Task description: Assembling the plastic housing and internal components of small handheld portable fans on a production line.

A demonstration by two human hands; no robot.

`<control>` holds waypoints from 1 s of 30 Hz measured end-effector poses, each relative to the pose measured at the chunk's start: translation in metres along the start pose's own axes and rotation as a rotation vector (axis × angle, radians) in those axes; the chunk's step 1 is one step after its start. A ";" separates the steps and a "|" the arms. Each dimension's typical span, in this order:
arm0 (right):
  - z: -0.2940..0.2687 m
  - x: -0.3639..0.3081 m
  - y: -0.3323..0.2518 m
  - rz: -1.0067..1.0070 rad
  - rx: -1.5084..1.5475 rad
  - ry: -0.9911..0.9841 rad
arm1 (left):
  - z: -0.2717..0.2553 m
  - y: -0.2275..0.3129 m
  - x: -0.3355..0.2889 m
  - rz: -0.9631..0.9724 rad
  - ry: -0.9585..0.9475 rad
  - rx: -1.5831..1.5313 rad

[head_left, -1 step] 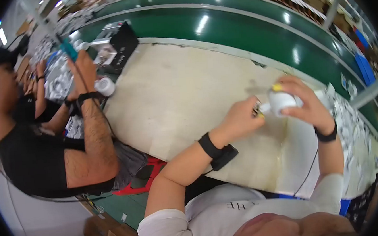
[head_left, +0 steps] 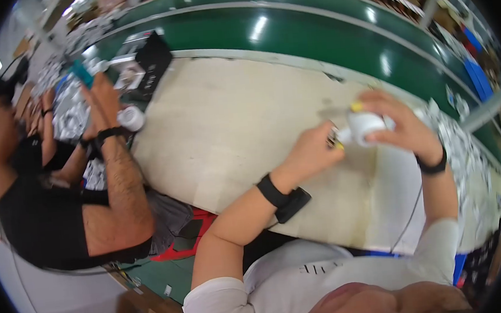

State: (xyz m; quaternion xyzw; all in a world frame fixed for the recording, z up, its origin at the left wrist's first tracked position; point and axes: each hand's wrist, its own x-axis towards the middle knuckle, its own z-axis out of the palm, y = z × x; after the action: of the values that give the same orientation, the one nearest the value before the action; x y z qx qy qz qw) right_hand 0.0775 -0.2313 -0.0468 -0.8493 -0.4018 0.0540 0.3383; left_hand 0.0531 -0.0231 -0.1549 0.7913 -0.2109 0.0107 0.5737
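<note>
A white rounded plastic piece (head_left: 366,126) with a short white stem is up over the right part of the pale table (head_left: 229,108). My right hand (head_left: 398,122) grips its rounded body from the right, fingers over the top and thumb beneath. On the stem side, my left hand (head_left: 315,151) is closed, its fingertips by a small metallic part (head_left: 332,138) too blurred to name. Bits of yellow show at fingertips of both hands. Whether the metallic part is joined to the stem I cannot tell.
A co-worker (head_left: 42,202) in black stands at the left, hands raised around a teal object (head_left: 82,72). Near them are a white round part (head_left: 131,118) and a black box (head_left: 149,64). A green conveyor (head_left: 217,32) runs behind the table; many white pieces (head_left: 463,169) heap at the right.
The whole view has shifted slightly, so things sit a little further left. Both my hands keep the same hold on the white piece and the small part.
</note>
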 end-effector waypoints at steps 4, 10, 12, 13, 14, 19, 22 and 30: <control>-0.012 0.018 -0.005 0.182 0.141 -0.107 | -0.008 0.007 -0.002 -0.136 -0.081 -0.211; -0.008 0.017 0.005 0.166 0.207 -0.046 | -0.013 0.016 0.005 -0.319 -0.187 -0.444; -0.008 0.016 0.004 0.127 0.159 -0.063 | -0.009 0.011 0.003 -0.310 -0.195 -0.444; -0.008 0.017 0.003 0.128 0.161 -0.060 | -0.008 0.009 0.002 -0.303 -0.200 -0.448; -0.008 0.020 0.001 0.096 0.094 -0.080 | -0.007 0.009 0.001 -0.304 -0.203 -0.446; -0.005 0.032 -0.006 0.052 -0.037 -0.117 | -0.007 0.013 0.000 -0.294 -0.169 -0.413; -0.008 0.033 -0.009 0.045 -0.070 -0.169 | -0.005 0.013 0.000 -0.295 -0.214 -0.388; 0.013 0.018 0.008 0.079 0.052 -0.066 | 0.000 0.015 -0.007 -0.338 -0.256 -0.492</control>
State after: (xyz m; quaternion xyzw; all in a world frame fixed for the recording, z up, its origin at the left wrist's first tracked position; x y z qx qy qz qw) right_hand 0.0899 -0.2149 -0.0583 -0.8533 -0.3771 0.1056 0.3443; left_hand 0.0417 -0.0253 -0.1427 0.6478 -0.1434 -0.2358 0.7101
